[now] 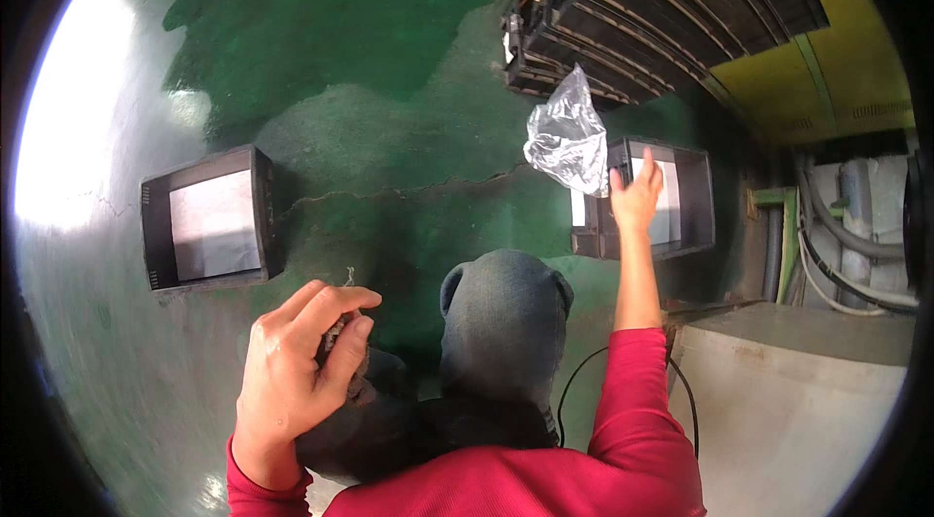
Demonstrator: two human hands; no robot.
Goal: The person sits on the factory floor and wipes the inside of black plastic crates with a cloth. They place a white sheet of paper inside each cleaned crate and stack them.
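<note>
Left hand clutches a dark rag while the right hand, fingers spread, releases a crumpled clear plastic bag above the black crate, seemingly discarding it.

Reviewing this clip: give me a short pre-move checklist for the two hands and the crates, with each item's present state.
1. Left hand has a firm pinch on the dark scrap: ok, fingers closed around it.
2. Right hand grips the clear plastic bag: cannot tell, fingertips touch its lower edge only.
3. Bag free of the stacked black crates: ok, it hangs apart from them.
4. Black crate under the right hand is open: ok, pale liner showing.
5. Left black crate is unobstructed: ok.
6. Black cable stays off the right sleeve: cannot tell.
</note>
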